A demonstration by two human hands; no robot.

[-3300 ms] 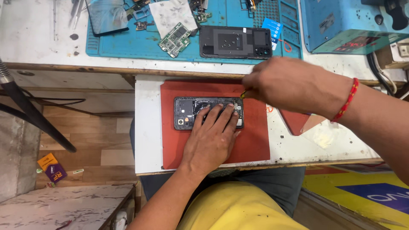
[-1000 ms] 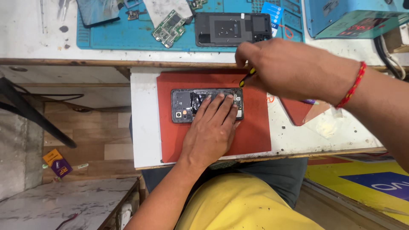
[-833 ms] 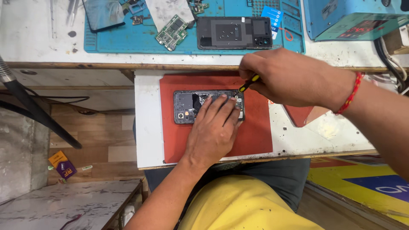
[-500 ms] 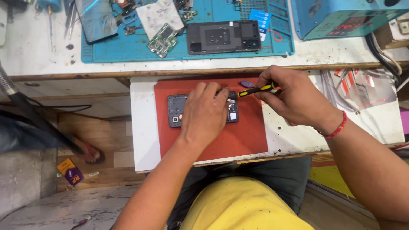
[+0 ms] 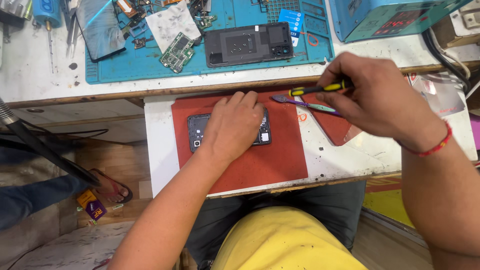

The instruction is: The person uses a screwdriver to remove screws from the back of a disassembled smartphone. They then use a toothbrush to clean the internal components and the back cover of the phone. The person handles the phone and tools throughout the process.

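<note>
While the opened phone (image 5: 230, 131) lies on the red mat (image 5: 270, 160), the left hand (image 5: 234, 126) presses flat on it, fingers spread and unclenched.
Just right of it, the right hand (image 5: 380, 95) pinches a yellow-and-black screwdriver (image 5: 320, 89) and purple tweezers (image 5: 305, 104) above the mat; a dark back cover (image 5: 248, 45) rests on the blue mat (image 5: 125, 70) beyond.

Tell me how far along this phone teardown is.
Done, by the look of it: the dark back cover is off and lies on the blue mat beside a loose green circuit board. In hand: the left hand presses the opened phone flat on the red mat; the right hand holds a yellow-handled screwdriver and purple tool beside it. Left: the phone stays open, uncovered.
</note>
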